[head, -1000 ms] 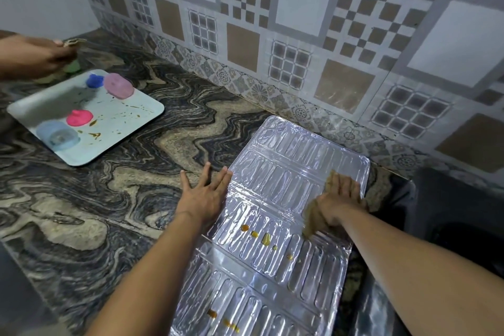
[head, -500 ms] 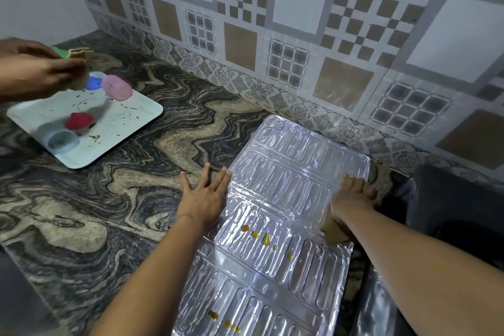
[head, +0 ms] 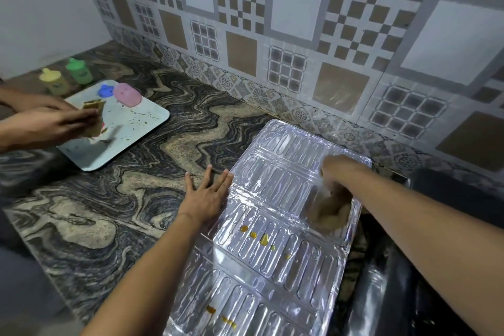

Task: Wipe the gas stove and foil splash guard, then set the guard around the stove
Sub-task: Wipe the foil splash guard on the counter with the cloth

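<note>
While the left hand (head: 207,196) stays flat, fingers straight, pressing the left edge of the guard (head: 272,275) to the counter (head: 122,213), the right hand (head: 338,172) has moved. A second ago it was pressing the cloth (head: 331,214) mid-panel, half a second ago at the guard's right edge, and now it is swung up toward the far panel, motion-blurred. The cloth sits just under the wrist, on the foil. Blur hides the fingers, so I cannot tell whether they grip the cloth or only push it.

The guard lies flat and unfolded on the counter, not shifted. Yellow drops (head: 263,239) just nearer than the cloth and more stains (head: 222,318) on the nearest panel look the same as before. Judgement: guard wiping is mid-stroke and only the far right part is covered; the spots are left, and so is setting the guard up. The dark shape right of the right arm, probably the stove (head: 450,194), is apart from the guard.

Far left of the left hand, another person's hand (head: 46,125) now rubs a sponge (head: 94,117) on a tray (head: 141,117).

Writing: none readable. The green bottle (head: 77,71) and yellow bottle (head: 53,80) carry marks too blurred to read.
</note>
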